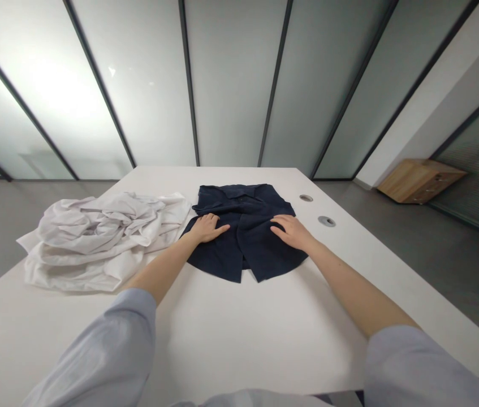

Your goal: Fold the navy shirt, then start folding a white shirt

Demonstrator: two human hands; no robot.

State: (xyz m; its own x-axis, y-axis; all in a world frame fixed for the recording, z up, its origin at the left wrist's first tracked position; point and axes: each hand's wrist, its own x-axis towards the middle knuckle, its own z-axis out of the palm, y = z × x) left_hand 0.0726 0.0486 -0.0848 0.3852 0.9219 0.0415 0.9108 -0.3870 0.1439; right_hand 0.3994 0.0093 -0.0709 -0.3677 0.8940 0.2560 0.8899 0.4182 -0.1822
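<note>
A dark navy shirt (245,249) lies partly folded in the middle of the white table (231,328), collar toward the far edge. My left hand (207,227) rests flat on its left side, fingers stretched out. On the shirt's right side my right hand (290,230) also lies flat with fingers extended. Neither hand grips the cloth. Both forearms are bare, with light blue sleeves near the camera.
A crumpled heap of white garments (99,237) sits on the table's left part, touching the navy shirt. Two round cable grommets (326,221) are set into the table at the right. A wooden cabinet (419,180) stands on the floor at the far right, before glass walls.
</note>
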